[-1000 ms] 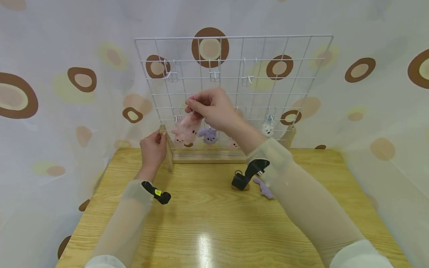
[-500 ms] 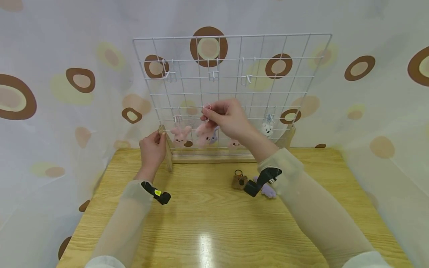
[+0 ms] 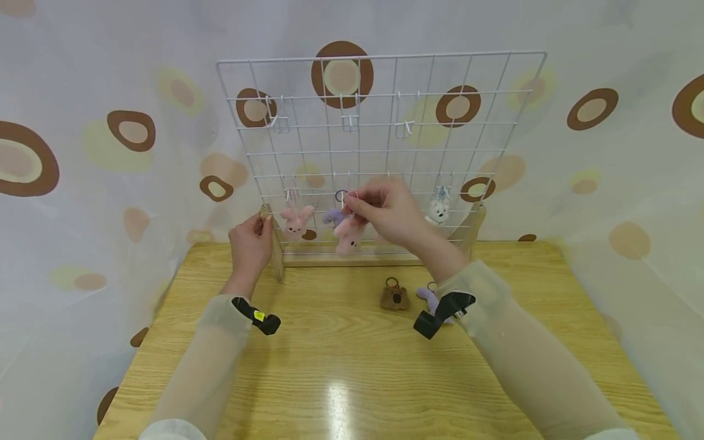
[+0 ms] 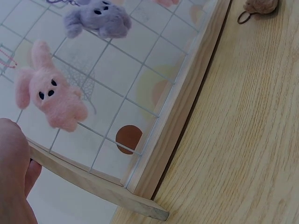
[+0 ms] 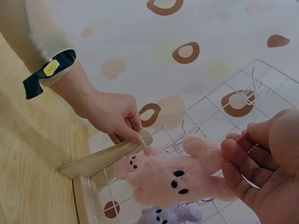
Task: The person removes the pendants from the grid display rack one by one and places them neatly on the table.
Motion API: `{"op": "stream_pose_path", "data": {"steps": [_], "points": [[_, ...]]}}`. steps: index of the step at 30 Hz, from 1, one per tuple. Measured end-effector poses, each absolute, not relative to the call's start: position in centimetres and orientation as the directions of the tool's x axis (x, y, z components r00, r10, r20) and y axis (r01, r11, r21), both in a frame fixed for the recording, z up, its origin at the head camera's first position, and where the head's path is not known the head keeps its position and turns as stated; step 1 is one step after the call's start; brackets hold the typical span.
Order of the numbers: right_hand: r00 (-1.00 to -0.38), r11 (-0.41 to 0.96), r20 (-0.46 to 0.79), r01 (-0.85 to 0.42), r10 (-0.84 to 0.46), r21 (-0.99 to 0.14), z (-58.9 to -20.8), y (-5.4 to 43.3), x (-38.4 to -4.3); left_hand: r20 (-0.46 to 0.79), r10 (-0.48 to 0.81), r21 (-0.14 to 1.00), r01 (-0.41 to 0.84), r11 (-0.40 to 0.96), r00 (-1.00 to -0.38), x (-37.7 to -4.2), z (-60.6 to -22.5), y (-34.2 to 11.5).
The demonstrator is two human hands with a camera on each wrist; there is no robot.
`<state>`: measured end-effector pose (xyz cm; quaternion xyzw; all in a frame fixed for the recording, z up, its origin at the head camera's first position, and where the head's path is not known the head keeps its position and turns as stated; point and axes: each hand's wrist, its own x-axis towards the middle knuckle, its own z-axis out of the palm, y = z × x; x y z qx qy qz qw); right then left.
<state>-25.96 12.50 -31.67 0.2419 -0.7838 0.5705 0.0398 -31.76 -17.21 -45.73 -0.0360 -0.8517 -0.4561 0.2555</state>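
Note:
A white wire grid panel (image 3: pixel 379 110) stands upright in a wooden base (image 3: pixel 341 260) at the back of the table. My left hand (image 3: pixel 251 239) grips the left wooden upright (image 3: pixel 273 244) of the base. My right hand (image 3: pixel 387 211) pinches the beaded loop of a pink plush bunny (image 3: pixel 349 235) in front of the grid's lower row; the same bunny (image 5: pixel 182 179) hangs from my fingers in the right wrist view. Another pink bunny (image 3: pixel 296 221) hangs on a hook at the left, a purple plush (image 3: pixel 332 215) behind the held one, a white plush (image 3: pixel 438 211) at the right.
On the wooden table (image 3: pixel 341 379) lie a brown bear keyring (image 3: pixel 394 296) and a purple plush keyring (image 3: pixel 431 300), partly hidden by my right wrist. Three bare hooks (image 3: pixel 349 122) sit in the grid's upper row. A spotted curtain (image 3: pixel 82 153) surrounds the table.
My right hand has come down and to the right with the pink bunny, from mid-grid height to the lower row. The brown bear keyring is now uncovered. My left hand has stayed put.

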Motion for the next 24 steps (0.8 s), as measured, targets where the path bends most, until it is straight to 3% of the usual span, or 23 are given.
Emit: {"op": "stream_pose_path", "data": {"steps": [10, 24], "points": [[-0.901, 0.273, 0.270, -0.369, -0.339, -0.888, -33.2, 13.5, -24.9, 0.467, -0.168, 0.752, 0.290, 0.592, -0.868, -31.7, -45.7, -17.2], [-0.913, 0.214, 0.218, -0.303, -0.345, -0.929, -35.7, 14.6, -23.5, 0.501, -0.165, 0.737, 0.319, 0.596, -0.850, -32.0, -46.0, -17.4]]}}
